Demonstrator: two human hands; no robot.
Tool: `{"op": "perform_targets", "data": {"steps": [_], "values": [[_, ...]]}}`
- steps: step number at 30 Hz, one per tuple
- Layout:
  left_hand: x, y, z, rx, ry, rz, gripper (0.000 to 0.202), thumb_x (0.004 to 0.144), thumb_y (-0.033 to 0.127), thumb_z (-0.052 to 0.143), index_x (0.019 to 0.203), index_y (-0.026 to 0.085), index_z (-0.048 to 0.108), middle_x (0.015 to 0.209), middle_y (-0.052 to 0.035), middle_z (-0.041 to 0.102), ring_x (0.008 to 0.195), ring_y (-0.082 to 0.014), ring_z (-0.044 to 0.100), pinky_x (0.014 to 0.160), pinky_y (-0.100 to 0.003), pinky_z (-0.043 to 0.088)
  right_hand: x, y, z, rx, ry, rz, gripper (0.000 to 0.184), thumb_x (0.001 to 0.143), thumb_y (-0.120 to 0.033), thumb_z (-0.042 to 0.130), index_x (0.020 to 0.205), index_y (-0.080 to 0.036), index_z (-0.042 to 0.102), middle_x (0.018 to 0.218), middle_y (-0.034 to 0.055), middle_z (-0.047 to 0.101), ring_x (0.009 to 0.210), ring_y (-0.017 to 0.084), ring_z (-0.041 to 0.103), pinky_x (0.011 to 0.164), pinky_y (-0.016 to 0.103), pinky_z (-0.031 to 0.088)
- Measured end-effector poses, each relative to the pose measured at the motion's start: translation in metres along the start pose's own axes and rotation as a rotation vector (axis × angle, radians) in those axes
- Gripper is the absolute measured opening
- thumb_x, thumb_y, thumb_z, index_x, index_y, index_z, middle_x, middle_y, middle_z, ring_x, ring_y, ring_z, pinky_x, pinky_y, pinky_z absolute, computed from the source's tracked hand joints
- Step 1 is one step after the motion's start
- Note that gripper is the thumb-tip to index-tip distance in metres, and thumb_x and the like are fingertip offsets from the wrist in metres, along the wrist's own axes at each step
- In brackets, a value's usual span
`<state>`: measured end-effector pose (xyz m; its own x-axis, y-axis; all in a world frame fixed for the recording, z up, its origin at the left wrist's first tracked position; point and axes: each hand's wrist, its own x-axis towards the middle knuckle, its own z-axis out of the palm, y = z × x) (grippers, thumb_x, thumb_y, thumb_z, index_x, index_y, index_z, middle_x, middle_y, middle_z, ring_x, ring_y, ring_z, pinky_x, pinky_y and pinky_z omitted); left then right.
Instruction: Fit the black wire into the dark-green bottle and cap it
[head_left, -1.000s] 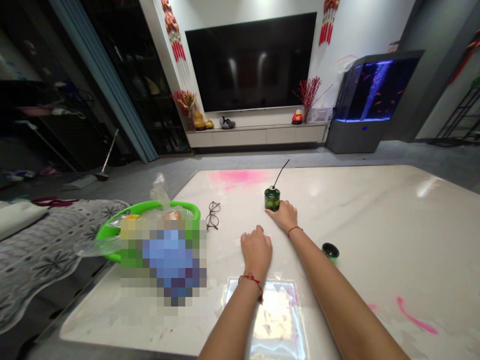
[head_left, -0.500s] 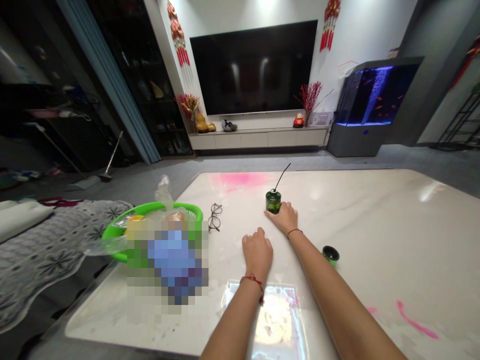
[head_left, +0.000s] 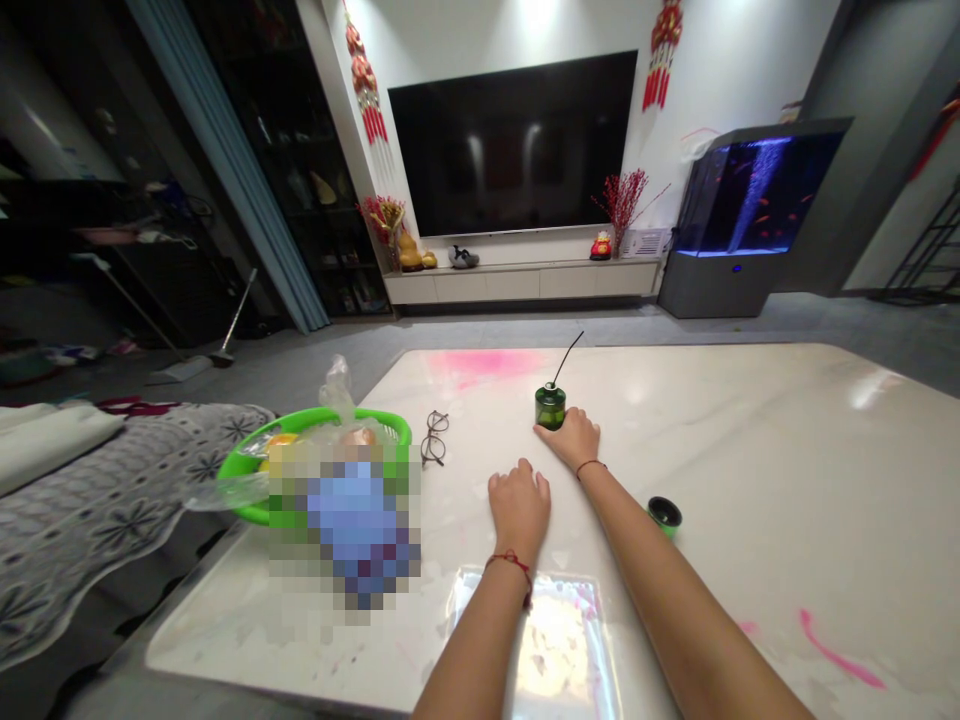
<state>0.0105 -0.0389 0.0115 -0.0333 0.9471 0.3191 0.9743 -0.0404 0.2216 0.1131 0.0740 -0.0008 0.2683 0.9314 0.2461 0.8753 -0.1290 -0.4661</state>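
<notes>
A small dark green jar with a thin black stick poking out of its top stands on the white marble table. My right hand rests just behind it, fingers curled round its base. My left hand lies on the table nearer to me, knuckles up and fingers curled under, holding nothing I can see. The jar's green cap lies on the table to the right of my right forearm.
A pair of glasses lies left of the jar. A green basket with bagged items sits at the table's left edge. Pink stains mark the tabletop far and near right. Beyond are a TV, a low cabinet and a fish tank.
Only the view has shifted slightly; both hands and the jar stay where they were.
</notes>
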Motion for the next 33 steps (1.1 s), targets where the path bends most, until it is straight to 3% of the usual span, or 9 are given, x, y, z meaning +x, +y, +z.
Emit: {"op": "perform_targets", "data": {"steps": [16,25,33], "values": [[0.0004,-0.0007,0.0013,0.023,-0.004,-0.001,0.022,0.087,0.021,0.035,0.09,0.014,0.056,0.076,-0.007,0.067,0.075,-0.0192,0.061,0.081,-0.034,0.033,-0.001,0.0067,-0.0054,0.05,-0.067,-0.056,0.043,0.066,-0.049,0.056,0.096,-0.018,0.061,0.095,0.0098,0.063,0.091,0.025,0.06,0.079,0.033,0.041],[0.0011,-0.0008,0.0018,0.043,0.005,0.008,0.022,0.086,0.016,0.034,0.087,0.015,0.056,0.075,-0.0061,0.067,0.074,-0.0187,0.061,0.08,-0.034,0.033,0.0003,0.0077,-0.007,0.04,-0.123,-0.08,0.042,0.068,-0.044,0.056,0.101,-0.019,0.058,0.097,0.01,0.063,0.094,0.027,0.058,0.079,0.035,0.039],[0.0011,-0.0014,0.0031,0.036,0.011,0.014,0.021,0.086,0.016,0.034,0.085,0.015,0.055,0.074,-0.0061,0.066,0.074,-0.0187,0.061,0.08,-0.034,0.032,-0.0042,0.0038,-0.0037,0.021,-0.022,-0.071,0.061,0.067,-0.062,0.056,0.103,-0.014,0.054,0.1,0.0132,0.061,0.097,0.029,0.056,0.081,0.038,0.038]]}}
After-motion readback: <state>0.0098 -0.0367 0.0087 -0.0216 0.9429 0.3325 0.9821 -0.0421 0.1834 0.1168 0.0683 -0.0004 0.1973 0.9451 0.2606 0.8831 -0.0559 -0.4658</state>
